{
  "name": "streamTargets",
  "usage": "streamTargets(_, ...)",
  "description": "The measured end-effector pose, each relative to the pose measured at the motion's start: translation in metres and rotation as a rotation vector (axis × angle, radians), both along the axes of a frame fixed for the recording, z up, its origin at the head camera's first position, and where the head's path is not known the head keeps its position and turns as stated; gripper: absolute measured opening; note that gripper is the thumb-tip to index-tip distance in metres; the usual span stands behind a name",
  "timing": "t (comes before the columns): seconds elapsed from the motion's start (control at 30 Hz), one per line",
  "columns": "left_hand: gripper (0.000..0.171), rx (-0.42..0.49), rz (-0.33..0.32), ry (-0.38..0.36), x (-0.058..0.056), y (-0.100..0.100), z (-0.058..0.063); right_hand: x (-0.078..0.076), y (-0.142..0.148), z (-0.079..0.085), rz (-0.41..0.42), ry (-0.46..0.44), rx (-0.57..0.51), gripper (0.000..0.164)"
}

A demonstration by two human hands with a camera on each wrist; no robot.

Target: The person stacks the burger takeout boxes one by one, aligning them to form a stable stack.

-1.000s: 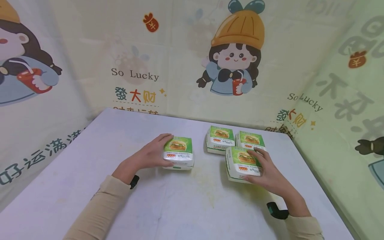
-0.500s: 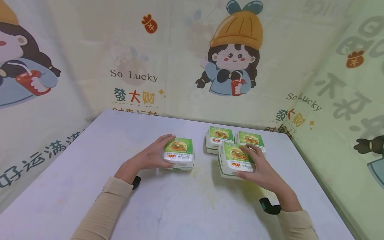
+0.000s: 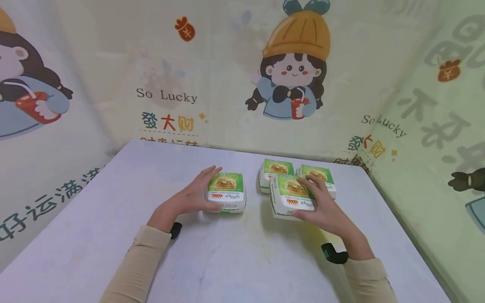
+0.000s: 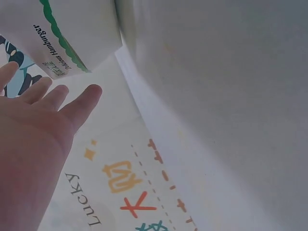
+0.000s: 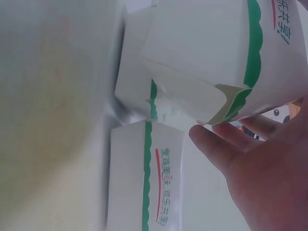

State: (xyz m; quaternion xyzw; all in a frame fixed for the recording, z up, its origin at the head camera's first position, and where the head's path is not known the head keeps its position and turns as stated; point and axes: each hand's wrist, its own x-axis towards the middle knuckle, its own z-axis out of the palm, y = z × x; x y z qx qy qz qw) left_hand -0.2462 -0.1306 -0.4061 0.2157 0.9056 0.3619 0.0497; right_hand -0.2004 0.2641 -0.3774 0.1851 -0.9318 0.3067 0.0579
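Observation:
In the head view my right hand (image 3: 327, 212) holds a green-and-white hamburger box (image 3: 291, 198) above the table, thumb at its front edge and fingers at the far side. The right wrist view shows this box (image 5: 207, 43) raised and tilted over two others. My left hand (image 3: 187, 197) spans another hamburger box (image 3: 226, 192) standing on the table, its thumb by the front. In the left wrist view, the left fingers (image 4: 79, 108) are straight and spread beside that box (image 4: 72, 33), with a gap visible at the fingertips. The left thumb is out of that view.
Two more hamburger boxes stand side by side at the back right: one box (image 3: 278, 167) partly behind the raised one, another box (image 3: 320, 174) partly behind the right hand. A white table (image 3: 212, 261) lies beneath. A printed cloth (image 3: 219, 84) hangs around its sides.
My right hand has carried its box leftward and slightly away from me. The left hand's fingers have spread a little, while its box has stayed about where it was.

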Motion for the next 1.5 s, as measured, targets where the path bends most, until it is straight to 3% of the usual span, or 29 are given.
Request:
streamTargets(0.17, 0.116, 0.029, 0.034, 0.007, 0.0, -0.002, 0.002, -0.004, -0.007, 0.004, 0.014, 0.014, -0.011, 0.091)
streamTargets(0.6, 0.116, 0.094, 0.05, 0.026, -0.001, -0.004, 0.004, -0.004, -0.009, 0.006, 0.044, 0.043, -0.026, 0.091)
streamTargets(1.03, 0.116, 0.092, 0.025, 0.04, -0.009, -0.003, 0.009, -0.013, -0.013, 0.027, 0.051, 0.051, -0.042, 0.09)
streamTargets(1.5, 0.114, 0.084, 0.015, -0.026, -0.012, 0.005, -0.001, -0.024, -0.055, 0.023, 0.066, 0.067, -0.067, 0.086)
